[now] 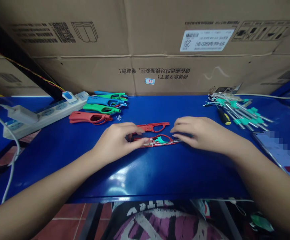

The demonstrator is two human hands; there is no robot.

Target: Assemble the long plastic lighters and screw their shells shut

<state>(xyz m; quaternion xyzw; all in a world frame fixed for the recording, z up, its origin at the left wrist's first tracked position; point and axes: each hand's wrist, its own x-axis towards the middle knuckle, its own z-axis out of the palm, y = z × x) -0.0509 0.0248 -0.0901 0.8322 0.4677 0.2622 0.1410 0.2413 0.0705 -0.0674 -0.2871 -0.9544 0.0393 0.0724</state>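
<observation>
Two red plastic shell halves lie at the middle of the blue table. The nearer half [155, 144] holds a green trigger piece [161, 139], white wires and a metal rod that sticks out to the right. The other half [157, 127] lies just behind it, with an oval opening. My left hand [121, 140] is closed round the left ends of the halves, thumb on the nearer one; what its fingertips grip is partly hidden. My right hand [193, 131] is at the right, fingers bent and apart, its fingertips close to the rod's end.
Red, green and blue shells [91, 117] lie back left beside small screws [119, 117] and a white power strip [47, 113]. Back right are metal rods with green pieces [243, 111], a yellow-black screwdriver [225, 118] and a phone-like device [280, 153]. Cardboard [85, 73] stands behind.
</observation>
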